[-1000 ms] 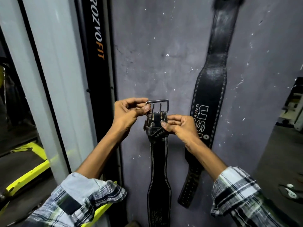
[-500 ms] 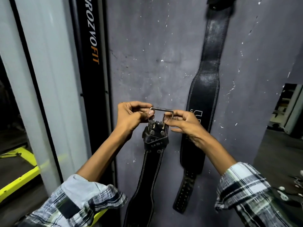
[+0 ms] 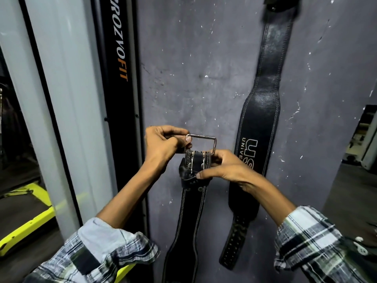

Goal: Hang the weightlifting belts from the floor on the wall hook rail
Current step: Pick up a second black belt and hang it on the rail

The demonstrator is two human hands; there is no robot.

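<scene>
I hold a black leather weightlifting belt upright in front of a grey wall. My left hand pinches the left corner of its metal buckle. My right hand grips the belt's folded top end just under the buckle, and the strap hangs down out of the frame. A second black belt with white lettering hangs flat on the wall to the right. Its top end reaches a dark fixture at the frame's upper edge, and the hook rail itself is not clearly seen.
A black upright post with lettering stands directly left of the wall, beside a pale column. Yellow-green machine parts lie low on the left. Dark floor opens to the right, with white gym equipment further back.
My right hand slid from the buckle's right side down onto the belt's folded end. The buckle frame stands more upright, and both hands sit slightly higher against the wall.
</scene>
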